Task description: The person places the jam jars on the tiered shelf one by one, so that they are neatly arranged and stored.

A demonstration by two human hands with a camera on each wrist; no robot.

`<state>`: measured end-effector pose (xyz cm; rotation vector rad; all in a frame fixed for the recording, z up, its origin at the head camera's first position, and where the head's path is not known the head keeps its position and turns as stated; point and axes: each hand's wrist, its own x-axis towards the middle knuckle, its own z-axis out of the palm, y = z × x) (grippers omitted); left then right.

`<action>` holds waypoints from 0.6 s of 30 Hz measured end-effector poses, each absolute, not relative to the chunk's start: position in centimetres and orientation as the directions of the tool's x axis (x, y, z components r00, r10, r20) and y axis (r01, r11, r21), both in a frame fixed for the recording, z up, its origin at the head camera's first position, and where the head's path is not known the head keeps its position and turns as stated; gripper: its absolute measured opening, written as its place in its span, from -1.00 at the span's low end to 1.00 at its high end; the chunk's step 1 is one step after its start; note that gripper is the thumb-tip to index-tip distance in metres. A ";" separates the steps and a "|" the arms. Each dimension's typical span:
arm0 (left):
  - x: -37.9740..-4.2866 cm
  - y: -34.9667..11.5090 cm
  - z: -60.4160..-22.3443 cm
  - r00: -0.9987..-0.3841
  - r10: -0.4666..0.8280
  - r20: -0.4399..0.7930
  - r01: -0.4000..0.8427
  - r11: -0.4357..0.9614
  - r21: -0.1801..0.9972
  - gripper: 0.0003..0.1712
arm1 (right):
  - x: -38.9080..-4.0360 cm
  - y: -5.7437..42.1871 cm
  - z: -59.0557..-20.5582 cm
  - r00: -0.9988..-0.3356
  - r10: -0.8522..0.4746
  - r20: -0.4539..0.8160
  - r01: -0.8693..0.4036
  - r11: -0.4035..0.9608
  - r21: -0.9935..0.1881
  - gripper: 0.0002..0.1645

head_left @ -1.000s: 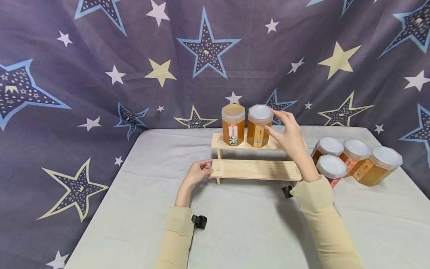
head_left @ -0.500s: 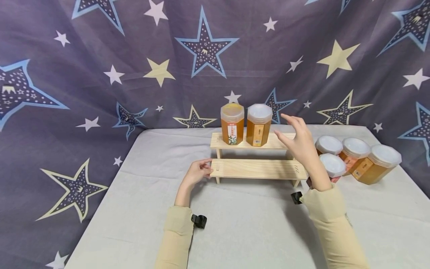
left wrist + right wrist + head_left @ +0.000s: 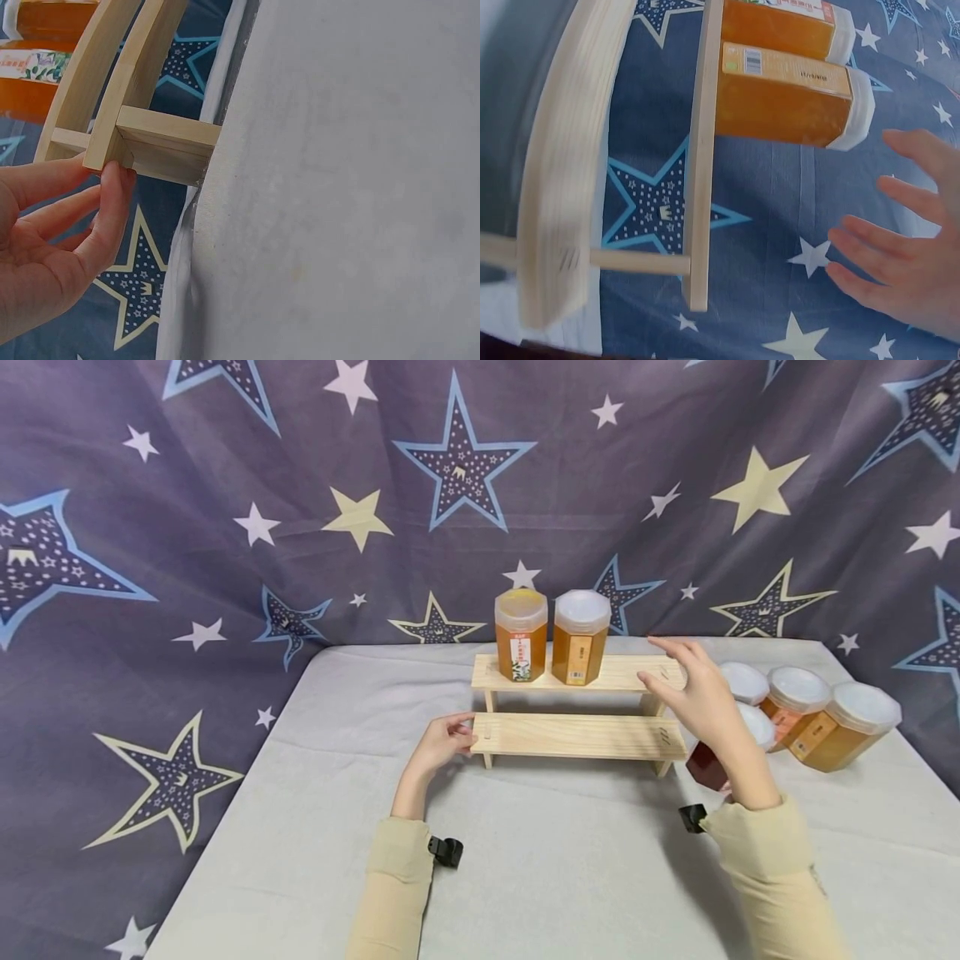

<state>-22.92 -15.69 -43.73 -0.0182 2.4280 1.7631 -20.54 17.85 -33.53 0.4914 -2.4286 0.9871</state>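
A two-tier wooden shelf rack (image 3: 577, 735) stands on the table. At its left end my left hand (image 3: 438, 745) pinches the lower board, and the left wrist view shows the fingertips (image 3: 112, 176) on the board's corner. On the upper tier stand two amber honey jars upright: one with a white and red label (image 3: 521, 639), the other with an orange label (image 3: 580, 642). My right hand (image 3: 701, 693) hovers right of the upper tier, fingers spread and holding nothing. In the right wrist view it is apart from the nearer honey jar (image 3: 787, 94).
Several more lidded jars sit on the table to the right, such as an amber jar (image 3: 840, 735) and a dark red jar (image 3: 708, 767) partly behind the right arm. A star-patterned cloth (image 3: 300, 468) hangs behind the pale table cover (image 3: 540, 868).
My right hand has come away from the orange-labelled honey jar and moved right and slightly down. That jar stays on the upper tier. My left hand has not moved.
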 end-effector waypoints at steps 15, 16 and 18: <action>-22.8 -15.7 -43.7 -0.991 0.064 -0.120 -0.093 0.325 0.941 -0.48 | -18.5 21.1 -34.3 -0.875 -0.177 0.450 -0.407 0.772 -0.488 -0.44; -22.8 -15.7 -43.7 -0.990 0.067 -0.121 -0.093 0.324 0.941 -0.48 | -18.4 21.3 -34.4 -0.874 -0.172 0.453 -0.404 0.775 -0.485 -0.44; -22.8 -15.7 -43.7 -0.990 0.071 -0.121 -0.093 0.320 0.943 -0.47 | -18.2 21.8 -34.6 -0.883 -0.160 0.442 -0.386 0.783 -0.488 -0.43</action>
